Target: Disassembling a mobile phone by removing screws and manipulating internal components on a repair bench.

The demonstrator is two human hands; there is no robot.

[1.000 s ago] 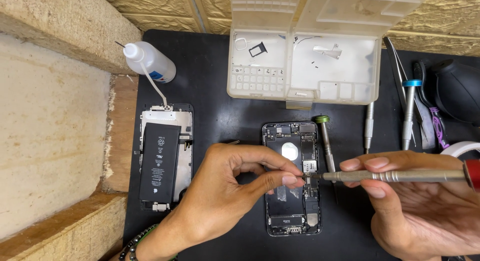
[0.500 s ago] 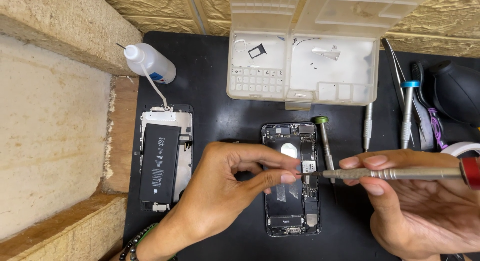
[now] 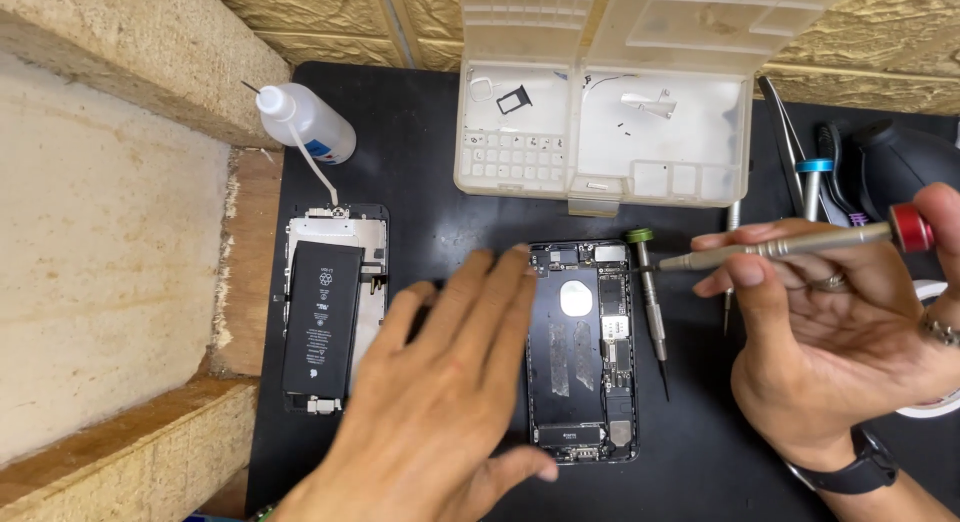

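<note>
head view: right hand (image 3: 840, 352) held its grip closed on a red-capped screwdriver (image 3: 790, 244), shaft level, tip pointing left at the opened phone's (image 3: 582, 350) upper right edge. left hand (image 3: 440, 402), flat, open and empty, hovered nearer, covering the phone's left side on the black surface (image 3: 420, 162)

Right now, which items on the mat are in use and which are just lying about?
In use:
- right hand holding the silver screwdriver with red cap
- left hand open, fingers spread, beside the opened black phone chassis

Lying about:
- green-capped screwdriver
- black battery on screen assembly
- white squeeze bottle
- clear plastic parts box
</note>
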